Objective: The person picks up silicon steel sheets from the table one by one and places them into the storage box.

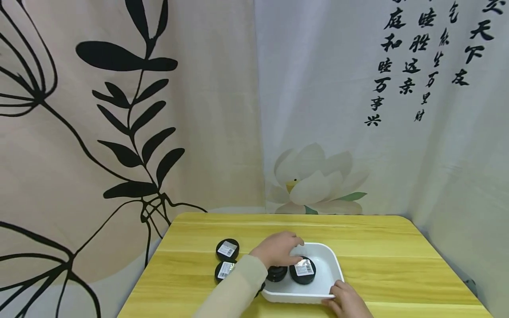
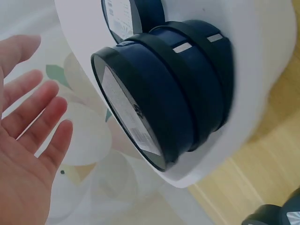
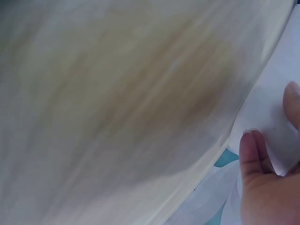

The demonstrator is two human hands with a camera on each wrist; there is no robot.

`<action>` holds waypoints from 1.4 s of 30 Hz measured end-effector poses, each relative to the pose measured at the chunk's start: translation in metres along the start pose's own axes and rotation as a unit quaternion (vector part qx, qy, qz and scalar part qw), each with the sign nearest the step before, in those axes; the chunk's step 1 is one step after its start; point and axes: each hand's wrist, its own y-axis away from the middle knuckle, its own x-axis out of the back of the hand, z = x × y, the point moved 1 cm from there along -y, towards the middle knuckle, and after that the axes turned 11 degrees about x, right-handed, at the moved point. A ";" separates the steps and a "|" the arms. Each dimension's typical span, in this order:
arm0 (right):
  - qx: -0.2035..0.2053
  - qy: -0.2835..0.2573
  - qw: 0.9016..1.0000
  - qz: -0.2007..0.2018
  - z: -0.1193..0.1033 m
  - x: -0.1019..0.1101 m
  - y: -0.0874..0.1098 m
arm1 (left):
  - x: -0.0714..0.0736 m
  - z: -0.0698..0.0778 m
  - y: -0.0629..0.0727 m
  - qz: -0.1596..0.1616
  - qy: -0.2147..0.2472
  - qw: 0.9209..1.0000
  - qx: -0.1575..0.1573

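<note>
A white plastic tray (image 1: 326, 260) holds black round jars, with a jar (image 1: 303, 270) whose lid bears a white label standing near its middle. To the left of it is another black jar (image 1: 277, 274), partly covered by my left arm. My left hand (image 1: 278, 249) hovers over the tray's back left part. In the left wrist view, this hand (image 2: 28, 136) has its fingers spread, apart from a stack of jars (image 2: 176, 93) in the tray. With thumb and fingers, my right hand (image 1: 347, 301) grips the tray's front right corner; the right wrist view shows that hand (image 3: 272, 187) on the white wall.
Two more black jars with labelled lids, a rear jar (image 1: 227, 250) and a front jar (image 1: 224, 270), stand on the yellow wooden table (image 1: 191, 265) left of the tray. My left sleeve partly covers the front one. Behind the table hangs a printed curtain (image 1: 222, 132).
</note>
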 end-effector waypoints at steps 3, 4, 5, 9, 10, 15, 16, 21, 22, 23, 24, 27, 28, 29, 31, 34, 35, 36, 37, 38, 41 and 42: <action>-0.009 -0.003 1.000 -0.006 0.000 0.001 0.001 | -0.003 -0.002 0.004 0.018 -0.003 1.000 -0.005; -0.010 -0.004 1.000 -0.006 0.000 0.001 0.002 | -0.005 -0.003 0.005 0.027 -0.006 1.000 -0.006; -0.009 -0.004 1.000 -0.005 0.000 0.001 0.002 | -0.006 -0.004 0.007 0.036 -0.011 0.999 -0.004; -0.002 0.000 1.000 0.005 0.002 -0.001 0.003 | -0.012 -0.006 0.013 0.086 -0.032 0.996 -0.004; 0.000 0.001 1.000 0.007 0.002 -0.002 0.003 | -0.012 -0.007 0.014 0.097 -0.035 0.995 -0.003; -0.012 0.002 1.000 0.003 0.001 -0.001 0.003 | -0.014 -0.009 0.020 0.123 -0.034 0.992 -0.002; -0.016 0.001 1.000 0.001 0.001 0.000 0.003 | -0.014 -0.009 0.021 0.128 -0.035 0.991 -0.004; -0.020 -0.001 1.000 -0.005 0.001 0.002 0.003 | -0.018 -0.013 0.026 0.153 -0.033 0.988 -0.009; -0.017 0.000 1.000 -0.003 0.001 0.002 0.003 | -0.019 -0.014 0.027 0.157 -0.032 0.987 -0.009; -0.013 0.001 1.000 0.000 0.001 0.002 0.003 | -0.020 -0.016 0.028 0.160 -0.030 0.987 -0.009; -0.010 0.003 1.000 0.003 0.001 0.002 0.002 | -0.020 -0.017 0.029 0.164 -0.030 0.986 -0.008; -0.006 0.002 1.000 0.004 0.001 0.001 0.002 | -0.022 -0.021 0.033 0.178 -0.033 0.983 -0.006; -0.008 0.000 1.000 0.002 0.001 0.002 0.001 | -0.023 -0.022 0.035 0.185 -0.035 0.982 -0.004; -0.010 -0.001 1.000 0.000 0.000 0.002 0.001 | -0.023 -0.023 0.037 0.194 -0.038 0.980 -0.003; -0.017 -0.004 1.000 -0.005 -0.001 0.003 0.001 | -0.024 -0.025 0.041 0.215 -0.043 0.976 0.000; -0.024 -0.004 1.000 -0.008 -0.001 0.003 0.000 | -0.025 -0.029 0.046 0.237 -0.047 0.970 0.005; -0.023 -0.003 1.000 -0.006 -0.001 0.003 0.000 | -0.025 -0.030 0.048 0.242 -0.047 0.969 0.007; -0.022 -0.003 1.000 -0.005 -0.001 0.003 0.000 | -0.026 -0.031 0.050 0.245 -0.047 0.968 0.010; -0.019 -0.001 1.000 -0.002 -0.001 0.003 0.000 | -0.027 -0.032 0.051 0.248 -0.046 0.968 0.013; -0.016 -0.001 1.000 0.000 -0.001 0.003 0.000 | -0.028 -0.033 0.053 0.251 -0.045 0.967 0.016; -0.004 0.000 1.000 0.006 0.000 0.002 0.001 | -0.030 -0.036 0.056 0.268 -0.034 0.963 0.019; -0.001 0.000 1.000 0.007 0.000 0.002 0.001 | -0.031 -0.037 0.058 0.273 -0.030 0.961 0.020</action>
